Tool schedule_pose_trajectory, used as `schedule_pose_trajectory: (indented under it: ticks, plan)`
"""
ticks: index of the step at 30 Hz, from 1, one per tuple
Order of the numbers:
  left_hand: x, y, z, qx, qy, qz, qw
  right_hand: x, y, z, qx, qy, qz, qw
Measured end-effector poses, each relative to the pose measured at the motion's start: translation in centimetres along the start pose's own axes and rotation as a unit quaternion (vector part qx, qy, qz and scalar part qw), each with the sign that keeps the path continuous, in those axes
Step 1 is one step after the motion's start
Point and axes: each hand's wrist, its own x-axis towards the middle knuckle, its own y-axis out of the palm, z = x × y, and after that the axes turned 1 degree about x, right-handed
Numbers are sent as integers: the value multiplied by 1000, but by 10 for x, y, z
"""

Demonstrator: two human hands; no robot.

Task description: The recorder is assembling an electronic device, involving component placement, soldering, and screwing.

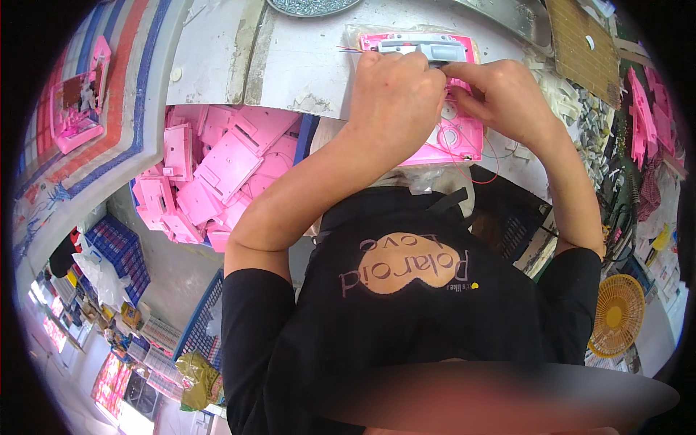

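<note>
A pink plastic housing [473, 130] lies on the bench in front of me, with a grey plastic mechanism [444, 51] along its far side. Thin red wires [496, 168] loop over the near right corner, and more wires stick out at the far left. My left hand [399, 90] is closed over the housing's left part, fingertips at the grey mechanism; whatever it grips is hidden. From the right, my right hand [504, 94] reaches in with bent forefinger and thumb close together beside the left fingers. What lies between them is too small to name.
Left of my left arm, a blue crate [304, 138] holds many pink plastic housings [225, 159]. A round metal tray [312, 6] of small parts stands at the far edge. Loose grey parts [591, 138] lie to the right, near a brown board [583, 47]. A yellow basket [616, 315] sits lower right.
</note>
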Motion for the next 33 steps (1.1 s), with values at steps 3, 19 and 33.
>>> schedule_pose_trajectory:
  ticks: [3, 19, 33]
  plan:
    - [-1, 1, -1, 16, -10, 47, 999, 1, 2, -3, -13, -20, -3, 1000]
    - [-3, 8, 0, -55, -36, -22, 998, -11, 1, 3, -38, -39, -99, 994]
    - [-32, -18, 15, -86, -37, -126, 988, 5, 16, -3, -88, -78, -113, 987]
